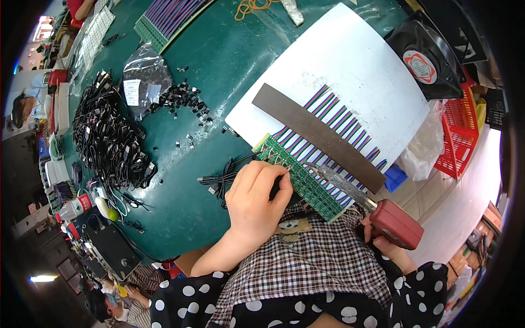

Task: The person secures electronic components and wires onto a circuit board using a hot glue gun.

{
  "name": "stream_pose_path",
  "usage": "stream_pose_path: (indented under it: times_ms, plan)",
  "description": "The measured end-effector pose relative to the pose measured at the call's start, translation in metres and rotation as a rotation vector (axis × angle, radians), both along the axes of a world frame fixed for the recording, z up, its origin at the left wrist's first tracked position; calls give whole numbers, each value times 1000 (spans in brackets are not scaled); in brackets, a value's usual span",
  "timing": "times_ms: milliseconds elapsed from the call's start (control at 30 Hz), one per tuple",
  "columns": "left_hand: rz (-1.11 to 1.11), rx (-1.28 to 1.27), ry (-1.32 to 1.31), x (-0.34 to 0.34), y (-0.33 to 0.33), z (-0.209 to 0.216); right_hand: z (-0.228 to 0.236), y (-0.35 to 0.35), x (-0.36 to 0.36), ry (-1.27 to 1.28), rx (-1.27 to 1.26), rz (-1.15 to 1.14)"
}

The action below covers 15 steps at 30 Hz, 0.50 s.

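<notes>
A long green circuit board (306, 183) lies near the table's front edge, with rows of multicoloured wires (342, 117) running from its far side. My left hand (251, 194) is closed in a pinch over the board's left part, on what looks like a thin wire end. Beneath and beside that hand lies a bundled black cable (221, 179). My right hand (385, 246) grips a red soldering gun (398, 223); its grey, worn barrel reaches left over the board, and the tip is just right of my left fingertips. A dark flat bar (320, 136) rests across the wires.
White sheet (350, 60) lies under the wires. At left are a heap of black cables (106, 136), loose small black connectors (183, 98) and a clear bag (145, 76). A black fan (424, 60) and red crate (459, 131) stand right. Other people sit at far left and lower left.
</notes>
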<state>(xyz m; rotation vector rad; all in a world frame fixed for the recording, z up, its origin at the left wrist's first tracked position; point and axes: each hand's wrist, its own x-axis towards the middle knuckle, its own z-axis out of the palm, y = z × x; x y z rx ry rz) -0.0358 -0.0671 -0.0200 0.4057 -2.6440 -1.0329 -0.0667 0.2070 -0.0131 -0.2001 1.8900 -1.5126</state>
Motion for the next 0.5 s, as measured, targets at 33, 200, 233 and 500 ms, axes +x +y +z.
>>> stream_pose_path:
  times_ms: [33,200,233,500]
  plan:
    - [-4,1,-1,0,-2,0,3,-1,-1,-101,-70,-40]
    - [-244,-23,54,2,-17,-1,-9,9,10,124,106,31]
    - [-246,-23,53,2,-18,0,-9,10,11,121,86,27]
    - [-361,-11,68,0,-27,0,-25,24,24,134,131,23]
